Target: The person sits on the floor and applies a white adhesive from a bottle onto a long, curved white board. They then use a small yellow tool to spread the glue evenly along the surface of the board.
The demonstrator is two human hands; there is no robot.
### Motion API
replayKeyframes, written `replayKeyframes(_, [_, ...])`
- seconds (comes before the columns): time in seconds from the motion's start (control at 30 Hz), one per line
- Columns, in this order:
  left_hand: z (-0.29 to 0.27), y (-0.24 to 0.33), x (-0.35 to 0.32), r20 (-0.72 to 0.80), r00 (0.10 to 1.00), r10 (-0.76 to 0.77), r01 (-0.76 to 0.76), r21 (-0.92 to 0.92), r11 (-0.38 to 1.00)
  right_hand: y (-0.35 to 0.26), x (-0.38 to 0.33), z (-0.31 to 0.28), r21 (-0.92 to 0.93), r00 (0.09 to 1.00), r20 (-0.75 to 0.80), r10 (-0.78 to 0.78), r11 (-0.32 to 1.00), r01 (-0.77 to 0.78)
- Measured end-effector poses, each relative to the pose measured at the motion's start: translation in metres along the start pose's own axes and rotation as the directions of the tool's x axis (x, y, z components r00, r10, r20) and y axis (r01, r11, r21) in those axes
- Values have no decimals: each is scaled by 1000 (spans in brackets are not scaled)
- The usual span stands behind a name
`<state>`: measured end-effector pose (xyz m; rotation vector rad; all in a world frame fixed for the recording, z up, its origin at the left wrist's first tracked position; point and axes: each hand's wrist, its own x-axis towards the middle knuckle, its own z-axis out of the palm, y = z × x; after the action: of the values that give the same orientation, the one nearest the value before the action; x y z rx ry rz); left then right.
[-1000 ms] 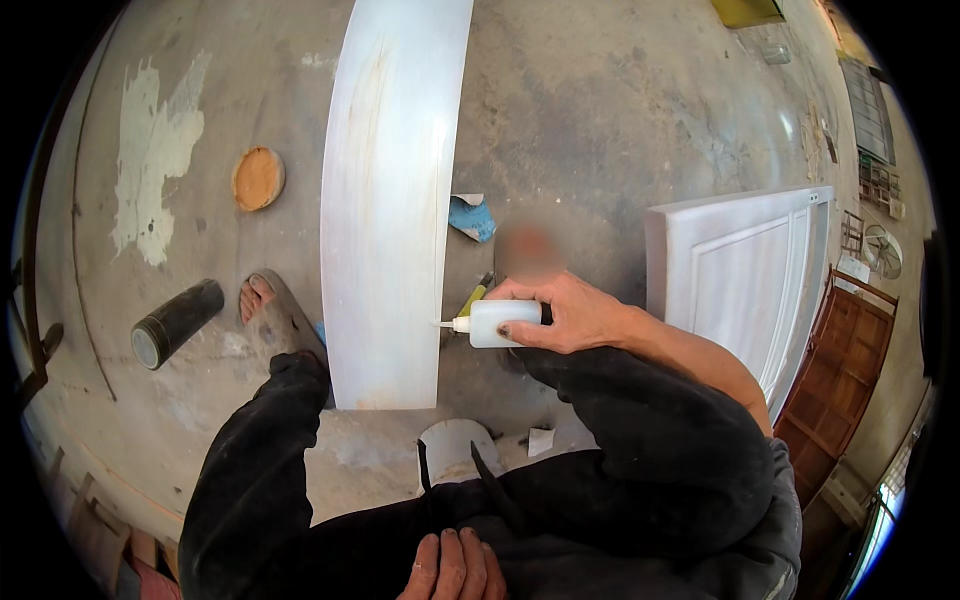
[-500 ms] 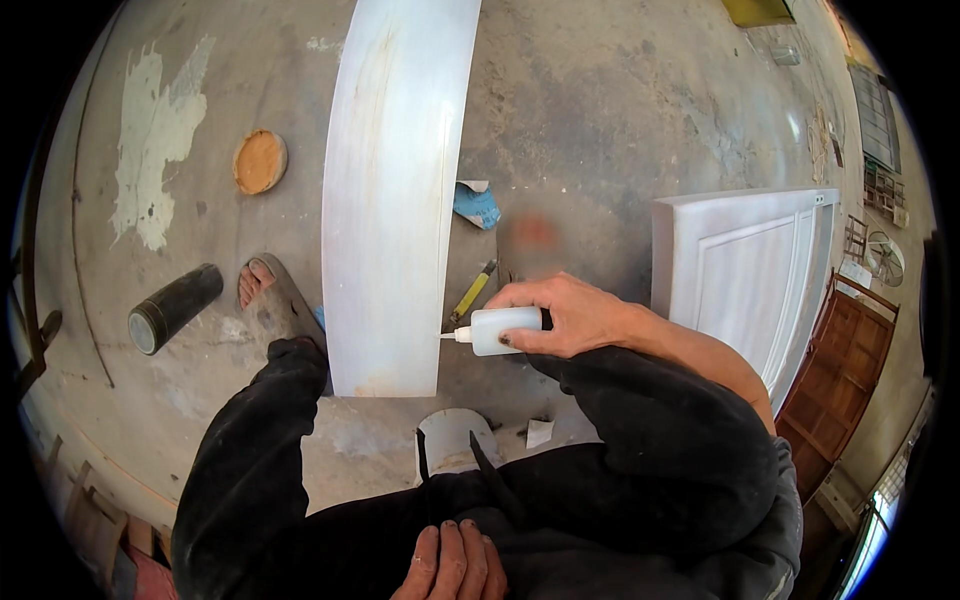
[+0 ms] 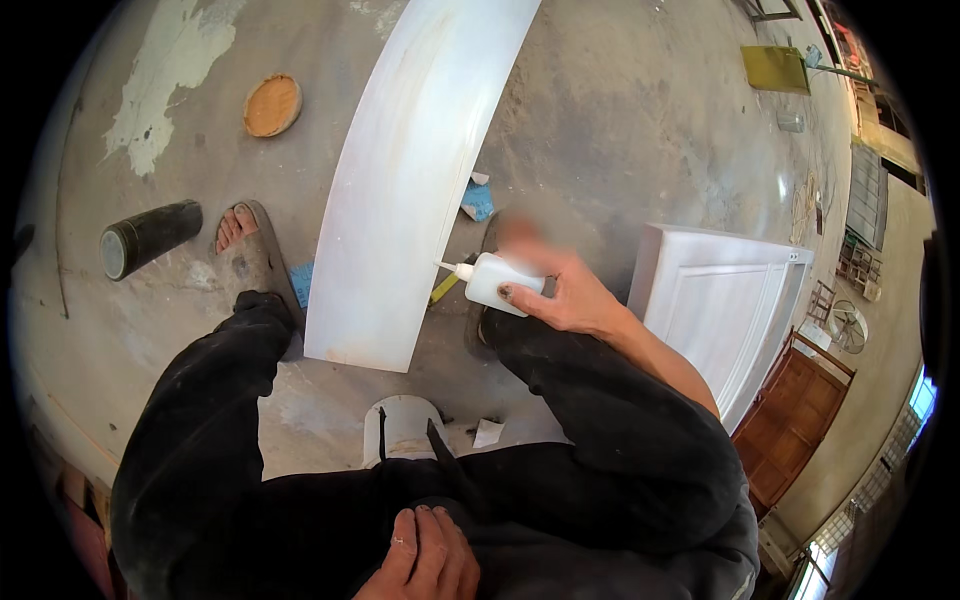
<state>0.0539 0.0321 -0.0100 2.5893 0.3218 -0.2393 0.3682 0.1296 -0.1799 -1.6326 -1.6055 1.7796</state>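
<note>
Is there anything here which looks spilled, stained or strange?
Yes: a pale, ragged patch at upper left breaks the grey floor and may be dried paint. The white panel also looks faintly streaked with brown, perhaps stained.

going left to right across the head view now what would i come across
Dark cylinder → orange-filled tub → white board → bottle → right hand → white panel → brown panel.
</note>
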Motion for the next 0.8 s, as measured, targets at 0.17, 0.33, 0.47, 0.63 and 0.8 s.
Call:
replayKeyframes(0.17, [6,7,-4,-51,998,25,-23,33,999,0,5,-1,-17,988,-143,-57,998,55])
replayKeyframes(0.33, [11,10,-8,-87,996,20,-17,34,999,2,-1,4,-40,994,-104,-29,999,25])
replayKeyframes(0.47, [13,12,-8,-92,996,3,0,32,999,-6,-7,10,-24,998,45,37,999,-36])
replayKeyframes(0.63, [11,14,-9,-81,997,-8,10,14,1000,-2,-8,13,-23,992,118,42,999,-40])
replayKeyframes(0.8, [10,15,-9,-71,997,-15,16,7,1000,-3,-6,14,-9,986,163,41,999,-41])
